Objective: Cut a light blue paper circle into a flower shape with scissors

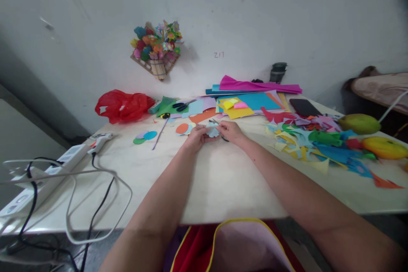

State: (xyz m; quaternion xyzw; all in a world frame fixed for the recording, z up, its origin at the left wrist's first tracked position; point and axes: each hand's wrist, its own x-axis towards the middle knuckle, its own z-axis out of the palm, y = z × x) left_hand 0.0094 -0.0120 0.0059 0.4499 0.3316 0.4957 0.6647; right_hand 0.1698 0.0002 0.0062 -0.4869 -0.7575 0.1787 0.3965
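Observation:
Above the middle of the table, my left hand (198, 137) pinches a small light blue paper flower (213, 130) with scalloped edges. My right hand (232, 131) is closed on a pair of small scissors (214, 122); their thin dark blades show at the flower's upper edge. A dark curved handle part peeks out below the right fingers, which hide the rest. Just left of my left hand lie an orange paper circle (182, 129) and pale paper pieces. Farther left are a blue paper circle (150, 135), a green one (139, 141) and a purple stem (160, 134).
Coloured paper sheets (261, 101) and dark-handled scissors (181, 106) lie at the back. Paper scraps (302, 136), a phone (304, 107) and mango-like fruits (358, 123) sit right. A red plastic bag (123, 106), power strip (47, 178), cables and glue gun (100, 142) occupy the left.

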